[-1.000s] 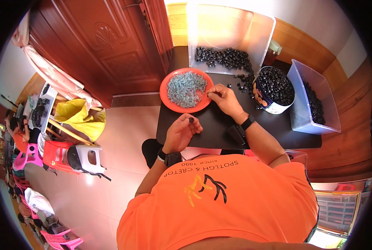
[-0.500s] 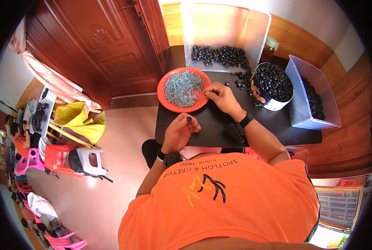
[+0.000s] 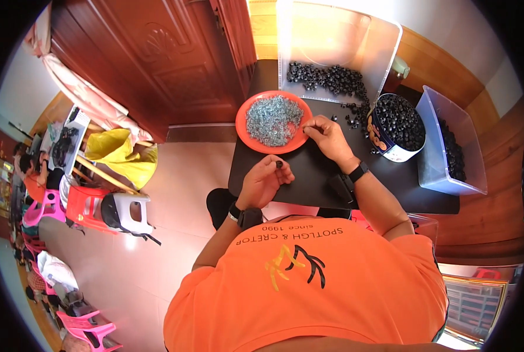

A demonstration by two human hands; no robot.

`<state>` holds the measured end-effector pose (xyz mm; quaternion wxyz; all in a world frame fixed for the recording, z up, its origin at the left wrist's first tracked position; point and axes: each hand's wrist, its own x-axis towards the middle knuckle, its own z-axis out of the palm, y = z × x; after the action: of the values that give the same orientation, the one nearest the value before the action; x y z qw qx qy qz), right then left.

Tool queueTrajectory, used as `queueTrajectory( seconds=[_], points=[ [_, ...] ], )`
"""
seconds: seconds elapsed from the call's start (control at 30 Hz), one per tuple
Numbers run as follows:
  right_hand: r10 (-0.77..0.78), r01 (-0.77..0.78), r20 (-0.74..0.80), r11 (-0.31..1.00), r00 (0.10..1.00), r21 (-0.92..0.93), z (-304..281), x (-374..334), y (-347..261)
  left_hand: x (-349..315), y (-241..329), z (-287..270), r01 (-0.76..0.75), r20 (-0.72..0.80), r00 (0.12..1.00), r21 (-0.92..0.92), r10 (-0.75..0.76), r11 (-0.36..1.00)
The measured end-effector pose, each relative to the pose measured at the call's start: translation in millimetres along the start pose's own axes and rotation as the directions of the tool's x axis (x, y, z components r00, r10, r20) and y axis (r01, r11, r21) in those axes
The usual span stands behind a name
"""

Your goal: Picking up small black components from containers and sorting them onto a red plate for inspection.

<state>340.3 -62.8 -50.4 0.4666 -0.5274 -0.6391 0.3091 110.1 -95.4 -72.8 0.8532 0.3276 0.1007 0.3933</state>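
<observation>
Plate (image 3: 251, 144) shifted rightward in view; contents of right hand (image 3: 331, 139) unclear.

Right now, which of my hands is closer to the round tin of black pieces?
Right. Your right hand is left of the tin, by the rim of the orange plate; your left hand is farther left, nearer your body.

On my table (image 3: 391, 190): left, the plate (image 3: 243, 135) with small loose pieces (image 3: 269, 122); right, the filled round tub (image 3: 400, 155), then a plastic bin (image 3: 433, 167); behind, between plate and tub, another bin on its side (image 3: 332, 38). My left hand (image 3: 263, 182) is before the plate, my right hand (image 3: 331, 141) at its right edge.
</observation>
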Motion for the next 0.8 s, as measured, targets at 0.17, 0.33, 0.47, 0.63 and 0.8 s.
queueTrajectory(
  seconds=[0.17, 0.33, 0.47, 0.63, 0.8],
  points=[
    [-0.066, 0.07, -0.069, 0.996, 0.995, 0.053, 3.5, 1.0, 7.3, -0.3, -0.6, 3.6, -0.009, -0.013, 1.0, -0.014, 0.009, 1.0],
    [-0.049, 0.052, -0.048, 0.997, 0.998, 0.059, -0.2, 0.5, 10.0, 0.6, -2.4, -0.2, -0.002, -0.021, 1.0, 0.005, 0.002, 1.0],
    [-0.039, 0.043, -0.031, 0.989, 0.999, 0.141, 1.1, 1.0, 6.3, -0.9, -4.2, -0.3, -0.042, -0.03, 0.999, 0.005, 0.042, 0.999],
    [-0.032, 0.034, -0.018, 0.99, 0.999, 0.136, -1.4, -2.5, 2.0, -2.1, -7.8, 1.2, -0.025, -0.06, 0.998, -0.036, 0.023, 0.999],
    [-0.008, 0.002, 0.038, 0.988, 0.999, 0.153, -4.0, -2.1, 3.9, 1.0, -10.4, -3.8, 0.011, -0.01, 1.0, -0.035, -0.011, 0.999]
  ],
)
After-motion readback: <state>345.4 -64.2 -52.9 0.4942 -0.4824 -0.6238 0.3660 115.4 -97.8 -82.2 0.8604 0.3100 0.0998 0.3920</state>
